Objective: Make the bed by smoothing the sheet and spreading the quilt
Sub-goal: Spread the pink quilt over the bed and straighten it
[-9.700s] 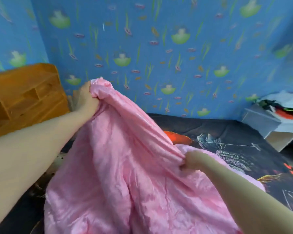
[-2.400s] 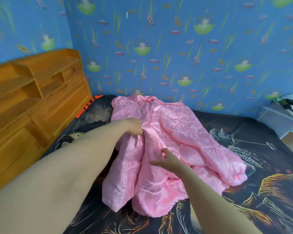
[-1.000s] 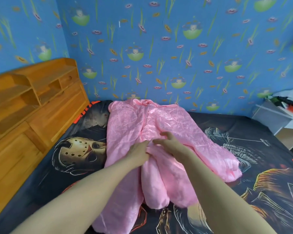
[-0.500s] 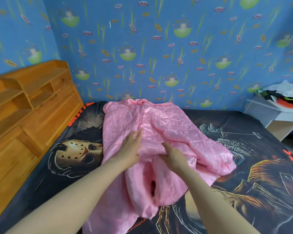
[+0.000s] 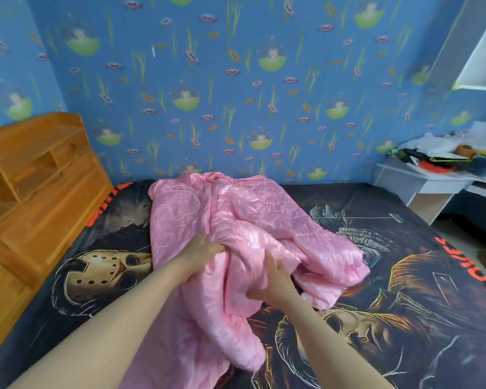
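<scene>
A shiny pink quilt (image 5: 236,214) lies bunched in folds across the middle of the bed, running from the far wall toward me. Under it the dark printed sheet (image 5: 404,276) lies flat, with masks and faces on it. My left hand (image 5: 199,251) digs its fingers into a fold of the quilt and grips it. My right hand (image 5: 272,279) holds the thick fold beside it, thumb up over the fabric and fingers hidden underneath. The two hands are a short span apart on the same raised fold.
A wooden headboard with shelves (image 5: 31,186) stands along the left side. Blue patterned wallpaper (image 5: 236,94) backs the bed. A white desk (image 5: 421,183) piled with clutter sits at the far right, white shelves above it. Floor shows beyond the bed's right edge.
My view has dropped closer to the bed. My left hand has gone from lying flat on the quilt to gripping a fold, and my right hand has slid toward me along the fold.
</scene>
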Tool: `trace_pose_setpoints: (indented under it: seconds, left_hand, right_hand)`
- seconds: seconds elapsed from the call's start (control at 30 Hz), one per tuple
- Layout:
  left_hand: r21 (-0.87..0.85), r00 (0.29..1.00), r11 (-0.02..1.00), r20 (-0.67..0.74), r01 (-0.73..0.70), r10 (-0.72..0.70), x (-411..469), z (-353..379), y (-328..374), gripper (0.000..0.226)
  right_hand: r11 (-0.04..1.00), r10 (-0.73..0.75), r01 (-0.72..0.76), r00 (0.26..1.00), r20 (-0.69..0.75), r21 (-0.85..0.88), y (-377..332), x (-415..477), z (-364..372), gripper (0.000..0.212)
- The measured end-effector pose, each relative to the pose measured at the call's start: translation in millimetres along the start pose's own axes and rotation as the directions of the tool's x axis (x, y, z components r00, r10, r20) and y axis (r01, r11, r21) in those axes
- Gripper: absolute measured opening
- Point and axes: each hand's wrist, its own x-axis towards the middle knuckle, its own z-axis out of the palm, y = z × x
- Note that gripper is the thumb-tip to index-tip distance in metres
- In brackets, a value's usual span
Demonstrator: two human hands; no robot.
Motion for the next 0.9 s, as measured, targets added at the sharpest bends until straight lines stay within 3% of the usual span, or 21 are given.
trace_pose_setpoints:
  seconds: [0.03, 0.1, 0.17, 0.2, 0.23, 0.27, 0.3, 0.33, 0.37, 0.43, 0.53, 0.6, 0.67, 0.77, 0.8, 0.83, 0.9]
  left_hand:
    - [-0.090, 0.997, 0.996, 0.078, -0.018, 0.025, -6, -5, 9, 0.011]
    - [-0.141, 0.977, 0.990, 0.210, 0.008, 0.022, -9, -17, 17, 0.021]
    - [-0.040, 0.969, 0.999, 0.244, 0.038, -0.027, -3, -32, 24, 0.005]
    - [0.107, 0.976, 0.993, 0.202, 0.058, -0.078, 5, -43, 22, 0.015]
    - [0.329, 0.983, 0.941, 0.132, 0.076, -0.126, 14, -51, 20, 0.034]
    - [0.591, 0.988, 0.801, 0.032, 0.102, -0.149, 19, -56, 17, 0.060]
    - [0.757, 0.996, 0.649, -0.035, 0.080, -0.082, 26, -54, 14, 0.089]
    - [0.829, 1.000, 0.559, -0.006, -0.009, 0.026, 32, -47, 11, 0.112]
    - [0.829, 0.987, 0.540, 0.085, -0.145, 0.134, 35, -31, 11, 0.125]
    - [0.718, 0.922, 0.581, 0.263, -0.383, 0.283, 39, 6, 15, 0.126]
    - [0.515, 0.936, 0.782, 0.177, -0.351, 0.303, 41, 40, 13, 0.066]
    - [0.450, 0.965, 0.854, 0.116, -0.262, 0.235, 38, 43, 4, 0.048]
    - [0.313, 0.982, 0.931, 0.101, -0.185, 0.161, 33, 44, -5, 0.054]
    - [0.023, 0.986, 0.993, 0.129, -0.113, 0.110, 20, 42, 0, 0.038]
    - [-0.097, 0.984, 0.994, 0.165, -0.053, 0.069, 16, 40, 4, 0.031]
    - [-0.186, 0.974, 0.983, 0.220, -0.008, 0.050, 10, 36, 10, 0.023]
    - [-0.251, 0.948, 0.968, 0.311, 0.021, 0.060, -1, 30, 21, 0.017]
  right_hand:
    - [0.999, 0.017, -0.017, 1.000, 0.005, 0.035, 6, 3, 10, 0.096]
    - [0.990, 0.035, -0.019, 0.993, -0.116, 0.137, 13, 10, 15, 0.054]
    - [0.955, 0.159, -0.072, 0.943, -0.294, 0.287, 11, 16, -2, 0.030]
    - [0.923, 0.247, -0.103, 0.898, -0.364, 0.371, 10, 19, -14, 0.029]
    - [0.893, 0.312, -0.117, 0.858, -0.409, 0.435, 7, 21, -32, 0.029]
    - [0.886, 0.317, -0.090, 0.835, -0.451, 0.455, 3, 20, -49, 0.026]
    - [0.902, 0.263, -0.029, 0.827, -0.497, 0.430, -3, 20, -64, 0.019]
    - [0.924, 0.166, 0.056, 0.833, -0.528, 0.378, -13, 18, -78, 0.014]
    - [0.943, 0.056, 0.129, 0.847, -0.529, 0.307, -28, 14, -88, 0.021]
    - [0.968, -0.175, 0.238, 0.873, -0.456, 0.084, -55, 8, -93, 0.034]
    - [0.945, -0.325, 0.319, 0.888, -0.327, -0.073, -67, 2, -82, 0.012]
    - [0.942, -0.313, 0.334, 0.914, -0.259, 0.042, -47, -4, -73, 0.027]
    - [0.956, -0.254, 0.276, 0.948, -0.193, 0.098, -16, -11, -61, 0.046]
    - [0.991, -0.108, 0.103, 0.993, -0.057, -0.086, 24, -21, -31, 0.083]
    - [0.996, -0.051, 0.048, 0.998, -0.045, -0.073, 34, -22, -20, 0.089]
    - [1.000, 0.002, -0.003, 0.998, -0.061, -0.016, 41, -24, -12, 0.088]
    - [0.993, 0.068, -0.055, 0.990, -0.121, 0.104, 53, -24, -3, 0.064]
